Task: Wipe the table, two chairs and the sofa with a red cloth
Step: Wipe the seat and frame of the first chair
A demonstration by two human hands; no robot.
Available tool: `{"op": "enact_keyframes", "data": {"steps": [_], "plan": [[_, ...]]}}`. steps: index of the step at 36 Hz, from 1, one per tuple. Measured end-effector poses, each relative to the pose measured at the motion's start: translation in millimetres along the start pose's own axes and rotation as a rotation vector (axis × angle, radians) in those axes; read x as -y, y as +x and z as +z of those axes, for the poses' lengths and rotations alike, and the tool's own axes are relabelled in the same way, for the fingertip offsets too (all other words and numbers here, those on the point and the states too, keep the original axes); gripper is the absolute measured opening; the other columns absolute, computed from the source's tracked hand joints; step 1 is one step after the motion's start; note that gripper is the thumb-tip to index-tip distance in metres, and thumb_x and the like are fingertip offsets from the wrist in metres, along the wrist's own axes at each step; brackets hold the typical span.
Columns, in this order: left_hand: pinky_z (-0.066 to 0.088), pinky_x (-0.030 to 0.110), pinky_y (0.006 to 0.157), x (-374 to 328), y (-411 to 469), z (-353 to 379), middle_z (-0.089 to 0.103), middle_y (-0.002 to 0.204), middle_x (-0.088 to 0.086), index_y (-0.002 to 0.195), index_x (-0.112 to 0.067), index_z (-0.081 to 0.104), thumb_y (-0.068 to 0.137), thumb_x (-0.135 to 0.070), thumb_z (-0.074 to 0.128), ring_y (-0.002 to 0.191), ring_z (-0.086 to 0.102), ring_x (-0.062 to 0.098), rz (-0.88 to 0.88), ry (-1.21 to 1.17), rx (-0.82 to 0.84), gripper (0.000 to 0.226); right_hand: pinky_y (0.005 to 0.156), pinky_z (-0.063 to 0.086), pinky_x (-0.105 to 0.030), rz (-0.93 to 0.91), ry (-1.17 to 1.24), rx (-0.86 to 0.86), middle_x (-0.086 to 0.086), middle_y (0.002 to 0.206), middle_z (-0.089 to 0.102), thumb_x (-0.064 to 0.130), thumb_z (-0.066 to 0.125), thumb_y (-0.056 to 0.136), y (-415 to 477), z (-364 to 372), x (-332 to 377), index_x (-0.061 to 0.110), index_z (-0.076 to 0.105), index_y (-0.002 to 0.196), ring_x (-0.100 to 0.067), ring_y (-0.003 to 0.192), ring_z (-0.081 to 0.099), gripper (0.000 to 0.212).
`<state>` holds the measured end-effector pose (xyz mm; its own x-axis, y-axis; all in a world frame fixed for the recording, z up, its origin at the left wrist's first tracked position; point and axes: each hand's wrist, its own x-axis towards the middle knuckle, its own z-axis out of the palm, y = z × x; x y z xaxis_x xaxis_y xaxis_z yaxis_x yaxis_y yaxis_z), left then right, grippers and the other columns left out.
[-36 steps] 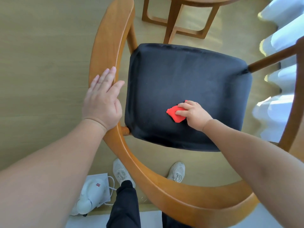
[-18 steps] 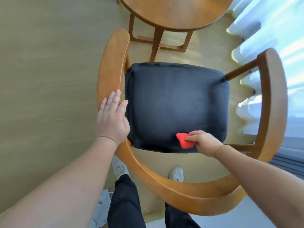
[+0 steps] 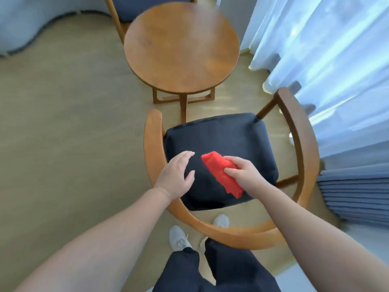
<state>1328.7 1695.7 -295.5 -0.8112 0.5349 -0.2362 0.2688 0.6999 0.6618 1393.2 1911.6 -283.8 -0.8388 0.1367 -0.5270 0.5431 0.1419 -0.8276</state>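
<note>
Red cloth [image 3: 221, 171] is gripped in the right hand [image 3: 245, 173], fingers and thumb clamped round its bunched middle, over the centre of the chair's dark seat cushion [image 3: 231, 135]; contact with the cushion cannot be told. The left hand [image 3: 175, 178] is held over the cushion's left edge, fingers straight and together, thumb spread, just inside the curved wooden armrest [image 3: 150, 144]. A round wooden table [image 3: 181, 45] is seen beyond the cushion's far edge.
</note>
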Motion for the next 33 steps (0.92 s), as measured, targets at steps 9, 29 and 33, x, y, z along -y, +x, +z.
{"op": "enact_keyframes", "data": {"steps": [9,29,33], "plan": [[0.035,0.019,0.103,-39.7,24.8,-37.0,0.048,0.135,-0.012,0.139,-0.03,0.039,0.089,-0.033,0.064,0.12,0.046,0.005,0.104,-0.055,0.089,0.056,0.066,0.06,-0.045,0.038,0.037,0.243,-0.011,0.104,0.07,0.016,0.06,0.091,10.1,-14.5,46.8,0.026,0.063,0.114,-0.031,0.085,0.071,0.025],[0.054,0.04,0.089,47.0,101.0,-128.1,0.058,0.117,0.015,0.124,-0.014,0.049,0.075,-0.012,0.058,0.097,0.061,0.017,-0.126,-0.632,0.337,0.05,0.063,0.061,-0.036,0.147,0.207,-0.189,-0.003,0.126,0.044,0.037,0.066,0.089,97.6,68.5,104.7,0.034,0.038,0.139,-0.026,0.103,0.061,0.057],[0.055,0.037,0.087,73.3,116.5,-157.1,0.061,0.113,0.012,0.116,-0.023,0.052,0.077,-0.015,0.063,0.095,0.063,0.017,-0.076,-0.636,0.416,0.042,0.064,0.052,-0.012,0.071,0.073,-0.097,0.002,0.132,0.037,0.031,0.081,0.077,106.5,104.1,112.9,0.037,0.034,0.144,-0.017,0.117,0.047,0.083]]}}
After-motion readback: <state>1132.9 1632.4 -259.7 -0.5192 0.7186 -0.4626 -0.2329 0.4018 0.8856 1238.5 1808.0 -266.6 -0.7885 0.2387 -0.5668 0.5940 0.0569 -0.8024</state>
